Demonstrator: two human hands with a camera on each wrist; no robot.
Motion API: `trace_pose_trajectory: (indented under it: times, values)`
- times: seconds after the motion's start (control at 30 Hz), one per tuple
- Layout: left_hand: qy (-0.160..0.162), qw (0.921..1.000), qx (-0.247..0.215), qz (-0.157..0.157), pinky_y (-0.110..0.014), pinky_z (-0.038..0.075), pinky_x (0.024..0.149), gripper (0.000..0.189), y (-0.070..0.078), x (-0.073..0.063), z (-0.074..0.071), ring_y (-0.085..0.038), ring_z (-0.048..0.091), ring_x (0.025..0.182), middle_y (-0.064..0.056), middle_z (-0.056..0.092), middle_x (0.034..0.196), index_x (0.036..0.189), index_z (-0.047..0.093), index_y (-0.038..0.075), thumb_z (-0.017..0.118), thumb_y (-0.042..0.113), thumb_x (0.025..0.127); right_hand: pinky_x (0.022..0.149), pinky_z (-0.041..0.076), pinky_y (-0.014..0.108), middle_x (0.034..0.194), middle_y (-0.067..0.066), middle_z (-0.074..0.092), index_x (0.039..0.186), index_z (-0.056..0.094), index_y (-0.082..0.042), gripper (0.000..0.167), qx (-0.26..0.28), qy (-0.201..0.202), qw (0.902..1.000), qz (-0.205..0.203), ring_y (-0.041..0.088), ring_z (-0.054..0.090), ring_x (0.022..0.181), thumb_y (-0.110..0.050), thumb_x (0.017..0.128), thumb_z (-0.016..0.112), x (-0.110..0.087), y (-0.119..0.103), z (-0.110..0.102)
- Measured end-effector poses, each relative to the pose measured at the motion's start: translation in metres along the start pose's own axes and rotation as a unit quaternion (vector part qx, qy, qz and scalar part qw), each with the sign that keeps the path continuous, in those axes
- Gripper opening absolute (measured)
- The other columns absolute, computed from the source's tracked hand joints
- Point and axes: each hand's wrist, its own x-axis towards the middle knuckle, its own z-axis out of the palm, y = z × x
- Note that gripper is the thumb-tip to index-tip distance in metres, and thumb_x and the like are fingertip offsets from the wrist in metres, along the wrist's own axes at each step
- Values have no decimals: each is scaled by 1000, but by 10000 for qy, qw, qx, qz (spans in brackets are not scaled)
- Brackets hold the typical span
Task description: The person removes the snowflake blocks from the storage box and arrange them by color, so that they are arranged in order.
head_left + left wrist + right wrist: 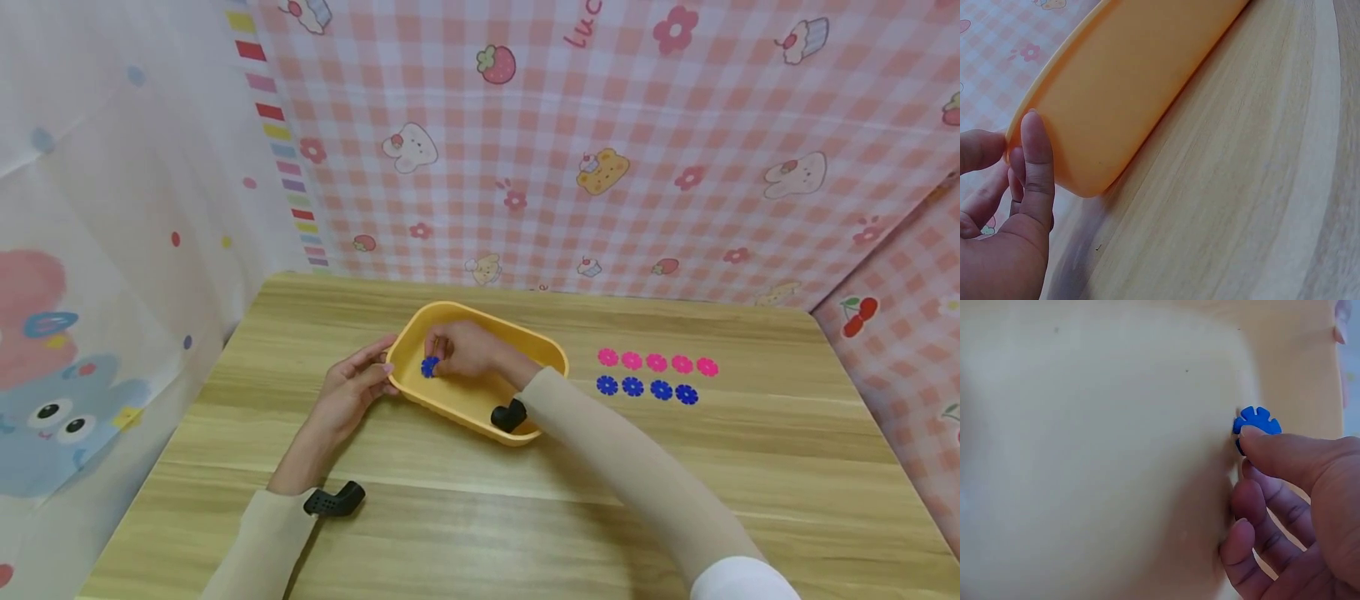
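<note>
A yellow plastic basin (453,410) stands on the table, turned at a slant. My left hand (343,402) pinches its left end, thumb against the outer wall (1110,94) and fingers at the rim. Inside the basin, my right hand (471,348) holds a blue snowflake-shaped plastic disc (1261,420) between thumb and fingers. In the right wrist view the disc is close to the basin's end wall, partly hidden by the thumb. The visible part of the basin floor (1097,444) is bare.
Right of the basin lie a row of several pink snowflake discs (657,362) and, nearer me, a row of several blue ones (662,390). A wooden table (465,533) carries everything. Patterned cloth (555,167) hangs behind it and at both sides.
</note>
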Motion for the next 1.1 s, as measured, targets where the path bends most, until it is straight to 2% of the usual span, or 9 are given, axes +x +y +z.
trace_pose_trajectory:
  times: [0.17, 0.5, 0.7, 0.9, 1.1]
  values:
    - [55, 10000, -23, -10, -23, 62, 75, 57, 0, 0, 0, -14, 64, 86, -5, 58, 111, 153, 43, -3, 61, -1, 99, 77, 54, 21, 93, 3, 71, 101, 70, -11, 12, -18, 30, 10000, -56, 15, 64, 87, -6, 91, 74, -6, -1, -8]
    - [1, 10000, 2, 45, -21, 62, 74, 56, 1, 1, 0, -11, 64, 81, -4, 57, 110, 152, 44, -2, 61, -1, 99, 80, 56, 23, 93, 2, 73, 104, 74, -11, 11, -108, 119, 9996, -245, 13, 66, 88, -9, 93, 69, -26, -2, -29]
    - [-30, 10000, -24, 85, -21, 62, 73, 56, 0, 2, -1, -10, 64, 80, -2, 58, 107, 152, 44, -3, 61, 0, 99, 75, 55, 23, 90, 2, 73, 103, 73, -11, 10, 79, 231, 9993, -287, 13, 66, 83, -10, 94, 69, -42, -2, -37]
    - [-75, 9999, -57, 109, -22, 62, 73, 56, 0, 2, -2, -10, 65, 80, -1, 59, 106, 152, 43, -4, 62, 0, 99, 81, 58, 26, 93, 1, 73, 105, 72, -11, 10, 290, 343, 9986, -287, 13, 66, 86, -10, 95, 70, -56, 0, -39]
    - [-49, 9999, -66, 112, -21, 62, 73, 56, 0, 0, -2, -10, 64, 80, 0, 60, 106, 152, 43, -4, 62, 0, 99, 85, 59, 29, 95, 1, 73, 108, 72, -10, 13, 529, 624, 9962, -314, 13, 66, 87, -8, 95, 67, -70, -1, -44]
